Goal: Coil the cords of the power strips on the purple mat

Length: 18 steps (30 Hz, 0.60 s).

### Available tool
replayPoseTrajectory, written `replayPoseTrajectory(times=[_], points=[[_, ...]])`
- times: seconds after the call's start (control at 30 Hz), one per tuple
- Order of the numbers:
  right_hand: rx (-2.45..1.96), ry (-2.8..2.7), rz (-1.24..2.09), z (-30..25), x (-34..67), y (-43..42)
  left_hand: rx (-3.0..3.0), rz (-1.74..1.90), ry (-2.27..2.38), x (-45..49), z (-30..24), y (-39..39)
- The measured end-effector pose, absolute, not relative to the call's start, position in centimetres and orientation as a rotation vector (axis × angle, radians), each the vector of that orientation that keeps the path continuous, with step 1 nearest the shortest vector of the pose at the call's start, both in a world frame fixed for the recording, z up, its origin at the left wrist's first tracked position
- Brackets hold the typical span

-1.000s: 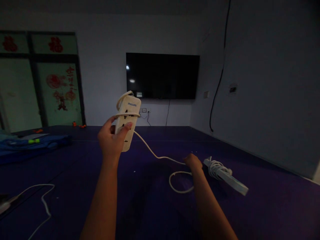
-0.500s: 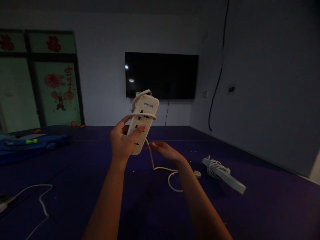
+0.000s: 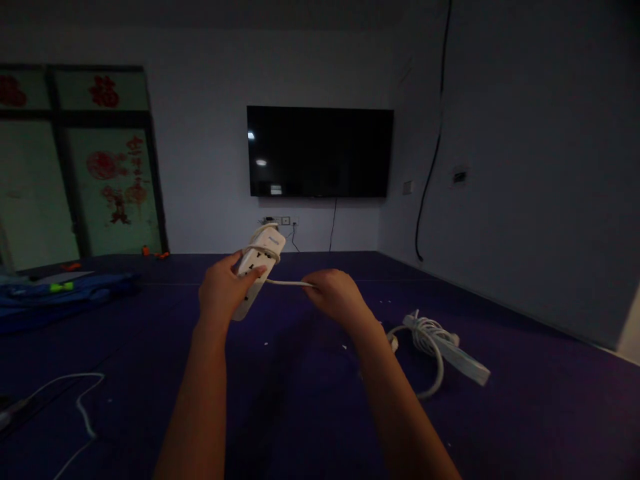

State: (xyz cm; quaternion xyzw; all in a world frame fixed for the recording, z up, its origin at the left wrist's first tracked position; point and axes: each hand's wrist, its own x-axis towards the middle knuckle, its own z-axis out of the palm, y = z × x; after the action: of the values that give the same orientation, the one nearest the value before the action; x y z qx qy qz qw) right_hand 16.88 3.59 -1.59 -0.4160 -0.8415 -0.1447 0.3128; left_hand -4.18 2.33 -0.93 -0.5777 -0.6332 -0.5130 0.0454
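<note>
A white power strip [image 3: 266, 259] is tilted in the air, its socket face turned toward me. My left hand [image 3: 223, 285] grips it around the lower part, thumb across the sockets. The power cord [image 3: 287, 283] wraps around the strip's upper end and runs out taut from its back to the right. My right hand [image 3: 336, 293] is closed on that cord, fingers pinched together. Past my right forearm the cord's loose end curves over the purple surface, where its plug [image 3: 393, 342] shows partly behind the arm.
To the right lies a second power strip [image 3: 463, 363] with its cord coiled around it. A white cable [image 3: 83, 400] lies at the left, and blue cloth [image 3: 65, 297] farther back. A television [image 3: 320, 152] hangs on the far wall; a black cable [image 3: 431, 187] dangles at right.
The power strip has come down and left in my left hand. My right hand has closed on the cord, pulling it straight to the right; the loose end has shifted right.
</note>
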Motion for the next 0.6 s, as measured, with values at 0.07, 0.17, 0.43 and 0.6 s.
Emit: replayPoseTrajectory(times=[0.07,0.17,0.43,0.6], points=[[-1.096,-2.231,-0.501,-1.3,17.0,3.1,-1.921,-1.321,-2.017,-4.6,-0.9,2.1],[-1.086,-2.209,-0.566,-1.0,17.6,2.8,-2.254,-1.089,-2.007,-4.8,-1.0,1.9],[-0.967,-2.304,-0.487,-0.4,16.9,1.1,-2.515,-1.119,-1.915,-3.3,-1.7,2.3],[-0.895,-2.284,-0.322,-0.7,17.2,1.5,-2.771,-1.013,-1.895,-2.6,-1.7,1.4]])
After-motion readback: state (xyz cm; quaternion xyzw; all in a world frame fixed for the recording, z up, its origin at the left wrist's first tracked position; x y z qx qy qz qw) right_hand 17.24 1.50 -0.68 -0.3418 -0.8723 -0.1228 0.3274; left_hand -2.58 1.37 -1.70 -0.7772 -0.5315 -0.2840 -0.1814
